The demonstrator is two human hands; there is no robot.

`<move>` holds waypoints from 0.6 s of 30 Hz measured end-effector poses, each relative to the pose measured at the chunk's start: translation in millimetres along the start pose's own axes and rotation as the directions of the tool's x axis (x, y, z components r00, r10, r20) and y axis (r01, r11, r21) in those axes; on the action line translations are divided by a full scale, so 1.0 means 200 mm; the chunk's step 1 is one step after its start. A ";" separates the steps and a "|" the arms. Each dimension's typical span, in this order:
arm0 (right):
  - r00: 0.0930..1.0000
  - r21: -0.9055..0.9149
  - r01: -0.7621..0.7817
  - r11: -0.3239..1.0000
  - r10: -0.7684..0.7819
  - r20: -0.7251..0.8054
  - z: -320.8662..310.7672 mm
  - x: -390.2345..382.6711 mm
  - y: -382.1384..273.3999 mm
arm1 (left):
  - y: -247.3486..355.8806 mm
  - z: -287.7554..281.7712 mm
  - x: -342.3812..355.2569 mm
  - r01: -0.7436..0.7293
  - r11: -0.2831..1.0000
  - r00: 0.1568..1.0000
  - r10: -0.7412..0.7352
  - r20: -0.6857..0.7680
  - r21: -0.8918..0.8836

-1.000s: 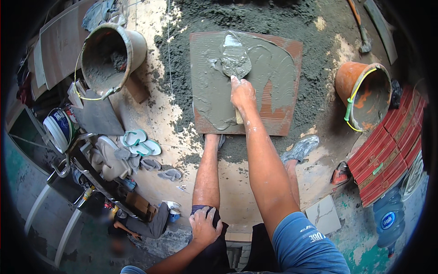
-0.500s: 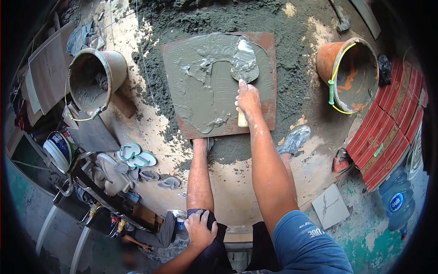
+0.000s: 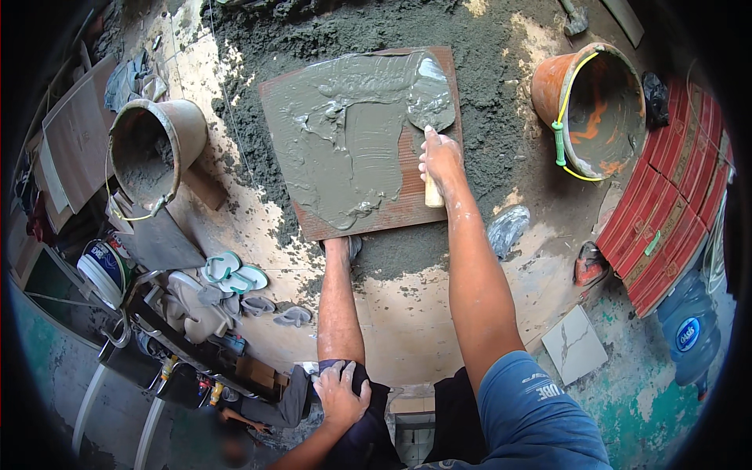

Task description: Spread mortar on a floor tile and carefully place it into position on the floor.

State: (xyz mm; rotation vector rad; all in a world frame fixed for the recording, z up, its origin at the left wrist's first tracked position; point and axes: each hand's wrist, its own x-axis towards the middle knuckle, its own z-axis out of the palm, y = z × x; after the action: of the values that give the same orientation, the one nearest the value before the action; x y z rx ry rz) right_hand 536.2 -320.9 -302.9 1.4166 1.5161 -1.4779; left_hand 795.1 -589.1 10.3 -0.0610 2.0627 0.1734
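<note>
Head view: the right hand (image 3: 442, 163) curls its fingers round a trowel (image 3: 432, 102) on mortar (image 3: 372, 145) near the tile's (image 3: 315, 225) far right corner; the left hand (image 3: 342, 395) rests, fingers spread, on a knee (image 3: 361, 373).

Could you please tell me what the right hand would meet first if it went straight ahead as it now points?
With the trowel leading, the right hand would probably first meet the wet mortar on the tile near its far edge, though depth is unclear.
</note>
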 end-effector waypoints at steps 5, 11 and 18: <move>1.000 0.032 -0.001 0.999 0.000 0.018 -0.07 0.02 0.05 | 0.00 0.01 0.00 0.006 1.000 1.000 -0.006 0.013 -0.020; 0.998 0.146 -0.070 0.987 0.069 0.011 -0.12 -0.04 0.20 | 0.01 0.00 0.00 0.007 0.999 1.000 -0.007 0.012 -0.040; 0.992 0.172 -0.126 0.977 0.121 0.037 -0.18 -0.21 0.61 | 0.02 -0.01 0.01 -0.010 1.000 1.000 0.010 -0.003 -0.015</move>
State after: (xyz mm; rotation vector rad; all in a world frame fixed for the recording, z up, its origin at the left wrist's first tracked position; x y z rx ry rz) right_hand 670.7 -321.7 -296.1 1.5554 1.2840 -1.5766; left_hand 791.3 -585.4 9.5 -0.0606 2.0649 0.1953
